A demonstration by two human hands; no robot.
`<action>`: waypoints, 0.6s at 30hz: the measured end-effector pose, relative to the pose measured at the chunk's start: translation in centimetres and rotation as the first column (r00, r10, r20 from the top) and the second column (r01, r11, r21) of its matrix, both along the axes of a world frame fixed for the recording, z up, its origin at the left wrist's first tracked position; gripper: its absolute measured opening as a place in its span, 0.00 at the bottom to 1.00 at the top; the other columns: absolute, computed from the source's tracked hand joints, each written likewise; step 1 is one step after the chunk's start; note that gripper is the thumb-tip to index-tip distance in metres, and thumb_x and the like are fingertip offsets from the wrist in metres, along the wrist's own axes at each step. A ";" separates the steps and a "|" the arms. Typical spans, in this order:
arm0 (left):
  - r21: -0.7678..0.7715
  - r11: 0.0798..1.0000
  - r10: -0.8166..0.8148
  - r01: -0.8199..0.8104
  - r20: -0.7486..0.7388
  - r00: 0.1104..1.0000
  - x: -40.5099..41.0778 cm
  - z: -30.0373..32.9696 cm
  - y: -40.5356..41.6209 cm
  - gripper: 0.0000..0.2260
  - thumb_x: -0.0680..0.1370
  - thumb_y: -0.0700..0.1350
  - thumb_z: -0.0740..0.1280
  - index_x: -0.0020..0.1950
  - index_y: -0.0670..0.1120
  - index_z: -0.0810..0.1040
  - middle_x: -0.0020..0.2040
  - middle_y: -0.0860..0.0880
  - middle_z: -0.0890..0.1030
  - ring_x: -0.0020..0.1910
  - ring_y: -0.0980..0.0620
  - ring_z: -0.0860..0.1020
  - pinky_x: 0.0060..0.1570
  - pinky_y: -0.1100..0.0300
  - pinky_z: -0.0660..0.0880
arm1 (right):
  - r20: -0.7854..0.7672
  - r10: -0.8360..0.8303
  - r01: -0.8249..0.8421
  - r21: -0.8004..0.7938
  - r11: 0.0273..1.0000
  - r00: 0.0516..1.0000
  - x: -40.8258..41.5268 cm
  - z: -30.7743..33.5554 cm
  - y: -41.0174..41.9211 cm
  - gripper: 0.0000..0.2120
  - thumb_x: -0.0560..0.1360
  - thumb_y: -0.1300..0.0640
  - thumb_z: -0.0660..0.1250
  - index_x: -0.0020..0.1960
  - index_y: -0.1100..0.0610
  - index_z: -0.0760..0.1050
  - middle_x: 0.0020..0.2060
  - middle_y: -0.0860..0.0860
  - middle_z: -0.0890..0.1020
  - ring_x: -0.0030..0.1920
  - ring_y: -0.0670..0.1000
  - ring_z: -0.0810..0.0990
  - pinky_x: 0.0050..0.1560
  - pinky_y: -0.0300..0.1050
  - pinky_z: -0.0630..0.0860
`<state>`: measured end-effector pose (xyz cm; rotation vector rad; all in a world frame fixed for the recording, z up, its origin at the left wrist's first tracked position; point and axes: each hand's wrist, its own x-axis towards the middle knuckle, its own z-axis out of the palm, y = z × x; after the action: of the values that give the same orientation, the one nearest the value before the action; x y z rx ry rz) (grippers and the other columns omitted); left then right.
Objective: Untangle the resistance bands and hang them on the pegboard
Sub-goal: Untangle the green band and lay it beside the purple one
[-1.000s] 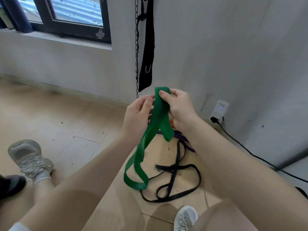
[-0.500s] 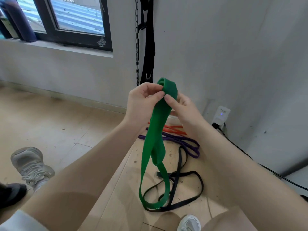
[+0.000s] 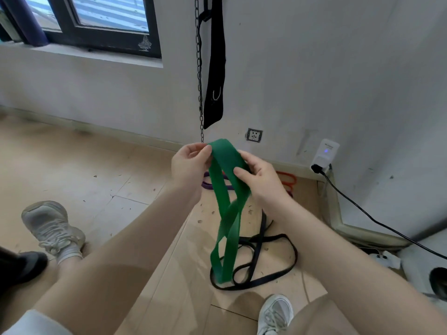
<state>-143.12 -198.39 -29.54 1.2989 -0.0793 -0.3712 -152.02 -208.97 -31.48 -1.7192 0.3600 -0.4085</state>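
A wide green resistance band [image 3: 227, 228] hangs from both my hands, with a twist halfway down and its lower end touching the floor. My left hand [image 3: 188, 168] pinches its top left edge. My right hand [image 3: 258, 175] grips its right strand, thumb on the front. On the wooden floor below lies a thin black band [image 3: 266, 257] in loose crossed loops. A purple band [image 3: 212, 184] and an orange band [image 3: 287, 180] lie by the wall, partly hidden behind my hands. No pegboard is in view.
A metal chain [image 3: 199, 68] and a black strap [image 3: 215, 68] hang down the wall above my hands. A white plug-in device [image 3: 325, 153] with a black cable [image 3: 377, 221] sits at the right. My shoes [image 3: 50, 228] rest on the floor, the other shoe [image 3: 275, 313] near the black band.
My hands have drawn apart, opening the top of the green band into a wider loop. The band now hangs longer, with its twist lower down.
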 end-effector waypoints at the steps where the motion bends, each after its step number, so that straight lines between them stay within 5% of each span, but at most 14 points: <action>1: 0.174 0.985 -0.004 -0.020 0.133 0.991 0.1 -0.6 0.5 0.07 0.76 0.41 0.67 0.52 0.43 0.74 0.45 0.49 0.78 0.43 0.53 0.76 0.36 0.69 0.74 | -0.031 0.057 -0.056 0.023 0.998 0.998 0.0 0.7 -0.5 0.16 0.78 0.64 0.61 0.62 0.49 0.74 0.51 0.45 0.82 0.49 0.43 0.81 0.50 0.39 0.78; 4: 0.490 0.871 -0.272 -0.038 0.544 0.794 0.6 -1.2 2.1 0.17 0.74 0.44 0.69 0.62 0.47 0.72 0.55 0.51 0.74 0.52 0.56 0.72 0.49 0.68 0.70 | -0.183 0.216 -0.218 0.007 0.976 0.959 0.1 2.3 -1.7 0.10 0.78 0.62 0.61 0.58 0.56 0.75 0.48 0.51 0.83 0.45 0.46 0.82 0.47 0.39 0.80; 8: 0.767 0.582 -0.804 0.272 0.490 0.338 0.8 0.6 2.0 0.24 0.74 0.45 0.69 0.69 0.51 0.68 0.71 0.52 0.67 0.68 0.57 0.65 0.68 0.60 0.62 | -0.223 0.269 -0.287 -0.050 0.957 0.937 0.4 2.6 -1.6 0.12 0.74 0.60 0.68 0.57 0.56 0.73 0.51 0.54 0.82 0.50 0.52 0.83 0.52 0.48 0.80; 12: 0.825 0.473 -0.875 0.311 0.398 0.275 1.0 2.2 1.4 0.30 0.71 0.46 0.72 0.71 0.52 0.64 0.65 0.53 0.73 0.61 0.57 0.72 0.61 0.63 0.69 | -0.174 0.200 -0.210 -0.043 0.977 0.964 0.3 2.6 -1.8 0.12 0.72 0.58 0.71 0.50 0.52 0.70 0.47 0.53 0.81 0.48 0.52 0.82 0.48 0.46 0.80; 15: 0.923 0.375 -0.923 0.083 0.362 0.133 0.7 2.2 0.8 0.29 0.71 0.51 0.71 0.70 0.51 0.65 0.62 0.50 0.74 0.59 0.54 0.71 0.55 0.66 0.65 | -0.196 0.170 -0.187 -0.073 0.980 0.966 -0.2 2.0 -1.8 0.18 0.70 0.57 0.73 0.54 0.54 0.68 0.49 0.54 0.82 0.50 0.53 0.81 0.51 0.50 0.79; 18: 0.969 0.223 -0.972 -0.110 0.229 0.053 0.1 1.2 0.0 0.30 0.72 0.56 0.68 0.70 0.48 0.65 0.61 0.47 0.74 0.60 0.48 0.72 0.58 0.58 0.68 | -0.223 0.125 -0.150 -0.098 0.984 0.967 -0.7 1.1 -1.5 0.20 0.70 0.55 0.73 0.56 0.55 0.67 0.47 0.52 0.81 0.46 0.48 0.80 0.43 0.40 0.76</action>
<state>-143.02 -198.36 -28.30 2.3928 -1.8751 -0.2508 -152.72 -210.49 -30.39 -1.8938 0.3773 -0.1422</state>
